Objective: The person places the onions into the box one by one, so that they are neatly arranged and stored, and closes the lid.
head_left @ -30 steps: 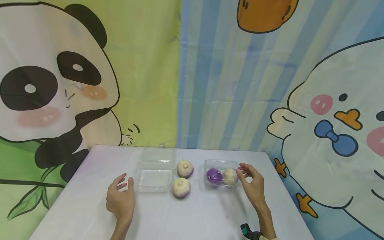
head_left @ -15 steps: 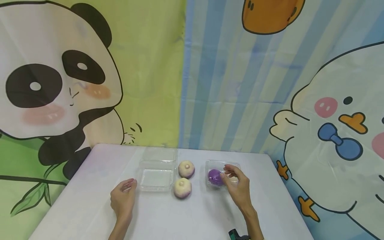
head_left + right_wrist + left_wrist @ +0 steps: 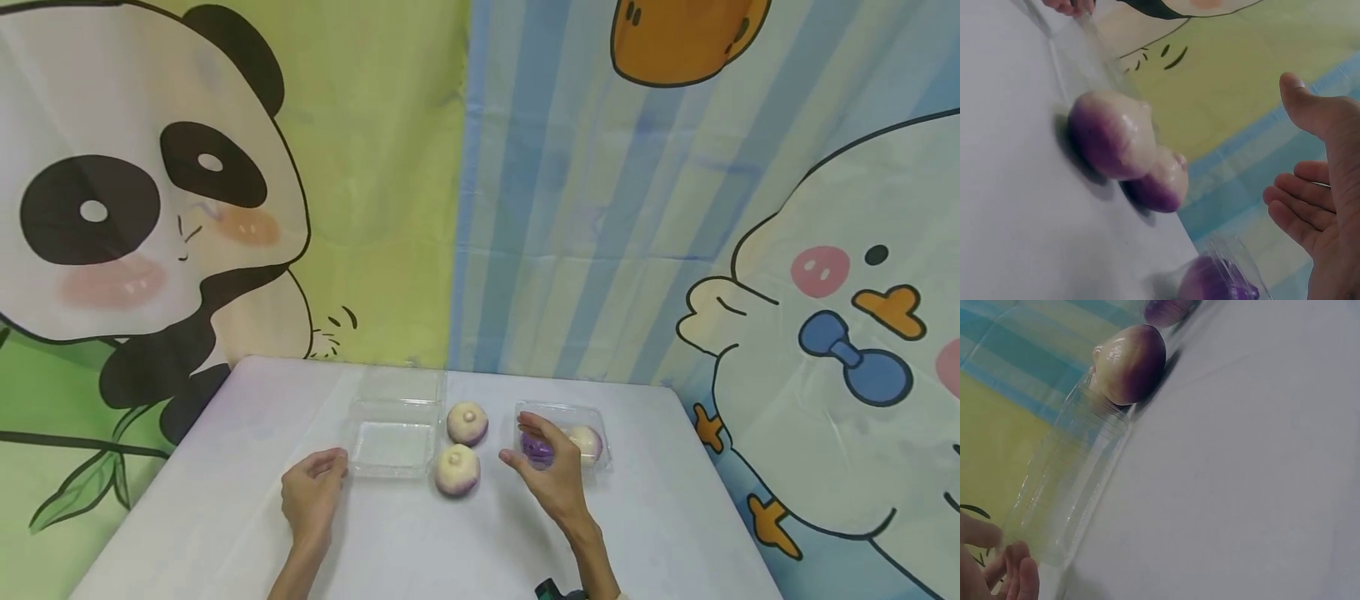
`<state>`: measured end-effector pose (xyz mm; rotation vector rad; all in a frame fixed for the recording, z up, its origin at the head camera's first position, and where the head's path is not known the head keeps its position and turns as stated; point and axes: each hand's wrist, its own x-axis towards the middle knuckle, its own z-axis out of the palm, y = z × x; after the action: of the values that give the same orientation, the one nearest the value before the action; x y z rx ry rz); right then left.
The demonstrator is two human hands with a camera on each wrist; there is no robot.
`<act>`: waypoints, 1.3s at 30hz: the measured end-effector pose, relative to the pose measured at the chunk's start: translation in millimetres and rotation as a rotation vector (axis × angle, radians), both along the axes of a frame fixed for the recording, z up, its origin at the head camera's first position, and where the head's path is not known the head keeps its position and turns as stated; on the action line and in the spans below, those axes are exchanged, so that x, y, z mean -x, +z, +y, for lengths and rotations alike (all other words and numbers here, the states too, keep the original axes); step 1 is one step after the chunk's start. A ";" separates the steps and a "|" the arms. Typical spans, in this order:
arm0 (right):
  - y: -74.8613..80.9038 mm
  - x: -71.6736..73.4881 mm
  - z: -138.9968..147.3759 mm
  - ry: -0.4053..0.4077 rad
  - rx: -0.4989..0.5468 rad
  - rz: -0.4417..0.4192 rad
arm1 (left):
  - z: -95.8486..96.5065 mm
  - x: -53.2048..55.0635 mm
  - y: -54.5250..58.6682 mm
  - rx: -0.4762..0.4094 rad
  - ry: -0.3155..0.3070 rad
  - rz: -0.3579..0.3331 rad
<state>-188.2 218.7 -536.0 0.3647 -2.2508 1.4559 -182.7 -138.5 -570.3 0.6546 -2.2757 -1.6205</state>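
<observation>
On the left of the table stands an open clear plastic clamshell box (image 3: 393,450) with nothing in it. My left hand (image 3: 313,492) pinches its left edge between thumb and bent fingers. Two white-and-purple turnips, a far one (image 3: 467,423) and a near one (image 3: 457,470), sit just right of this box. My right hand (image 3: 553,475) hovers right of the near turnip, thumb spread from the fingers, holding nothing. Partly behind it is a second clear box (image 3: 600,458), lid down, containing a purple round vegetable (image 3: 534,448) and a whitish turnip (image 3: 587,444).
The white table (image 3: 420,542) reaches back to a hanging cloth printed with a panda (image 3: 255,317) and a white bird (image 3: 832,433). A dark wrist strap (image 3: 551,590) shows on the right forearm. The raised lid (image 3: 397,387) leans at the open box's back.
My right hand has moved left from the closed box's right edge, across its front, toward the loose turnips. My left hand has come right, up to the open box's edge. The camera view has shifted slightly.
</observation>
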 end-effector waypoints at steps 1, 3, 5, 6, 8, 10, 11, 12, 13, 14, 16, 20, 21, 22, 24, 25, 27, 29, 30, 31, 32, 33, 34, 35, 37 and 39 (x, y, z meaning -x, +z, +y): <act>-0.5 0.9 -2.9 0.006 -0.003 0.008 | 0.1 0.6 0.9 -0.001 -0.001 0.001; -2.0 2.6 -7.9 0.014 -0.020 0.040 | 0.0 1.8 2.3 -0.002 -0.004 0.001; -3.6 3.7 -12.3 0.024 -0.040 0.055 | -0.2 2.5 2.8 -0.007 -0.001 -0.007; -4.8 4.0 -14.3 0.027 -0.052 0.063 | -0.1 2.6 2.8 -0.011 0.002 -0.013; -6.8 4.5 -18.6 0.045 -0.064 0.070 | -0.1 2.6 2.5 -0.021 0.010 -0.022; -9.4 5.0 -23.1 0.067 -0.069 0.070 | 0.3 2.8 2.2 -0.034 0.018 -0.026; -11.0 5.4 -25.2 0.076 -0.071 0.071 | 0.5 3.1 2.0 -0.042 0.023 -0.026; -12.6 6.1 -27.3 0.089 -0.067 0.072 | 0.8 3.5 1.8 -0.048 0.025 -0.027; -14.3 6.8 -29.4 0.099 -0.066 0.071 | 1.1 4.0 1.6 -0.053 0.028 -0.028; -16.4 7.6 -31.5 0.108 -0.069 0.076 | 1.5 4.3 1.5 -0.059 0.032 -0.027; -20.6 8.5 -35.0 0.115 -0.073 0.084 | 2.1 5.3 1.0 -0.063 0.035 -0.030; -30.5 10.1 -40.3 0.120 -0.090 0.110 | 2.4 5.2 0.4 -0.067 0.045 -0.031; -33.0 10.5 -41.2 0.118 -0.092 0.116 | 2.1 5.3 0.1 -0.069 0.046 -0.029; -35.0 10.8 -42.2 0.117 -0.094 0.120 | 1.9 5.0 0.0 -0.070 0.047 -0.027; -38.9 10.9 -43.7 0.118 -0.095 0.116 | 1.4 4.7 -0.1 -0.074 0.044 -0.022; -40.3 10.5 -44.4 0.122 -0.092 0.108 | 1.0 4.5 -0.3 -0.076 0.039 -0.020; -42.8 8.9 -45.4 0.134 -0.087 0.082 | 0.3 3.8 -0.6 -0.081 0.033 -0.020; -44.3 7.9 -46.3 0.144 -0.074 0.040 | -0.5 3.8 -0.4 -0.080 0.027 -0.019; -44.9 7.4 -46.7 0.150 -0.069 0.020 | -0.7 3.8 -0.4 -0.082 0.028 -0.021; -45.2 7.1 -47.1 0.155 -0.062 0.002 | -0.9 3.6 -0.4 -0.083 0.030 -0.021; -45.7 6.9 -47.5 0.158 -0.058 -0.012 | -1.0 3.5 -0.3 -0.083 0.032 -0.021; -46.1 7.1 -47.8 0.157 -0.053 -0.021 | -1.1 3.9 -0.5 -0.082 0.033 -0.021; -46.7 7.2 -48.2 0.156 -0.053 -0.025 | -1.2 4.1 -0.5 -0.082 0.033 -0.021; -47.6 7.3 -48.5 0.156 -0.056 -0.023 | -1.1 4.2 -0.6 -0.083 0.035 -0.023; -49.5 7.0 -49.2 0.162 -0.065 -0.025 | -1.2 4.9 -0.9 -0.085 0.037 -0.028; -51.9 6.6 -49.7 0.166 -0.092 -0.023 | -1.3 5.3 -1.3 -0.083 0.042 -0.033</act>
<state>-194.8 169.0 -587.9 0.5793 -2.3598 1.4463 -188.1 -139.8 -571.6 0.7490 -2.2120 -1.7050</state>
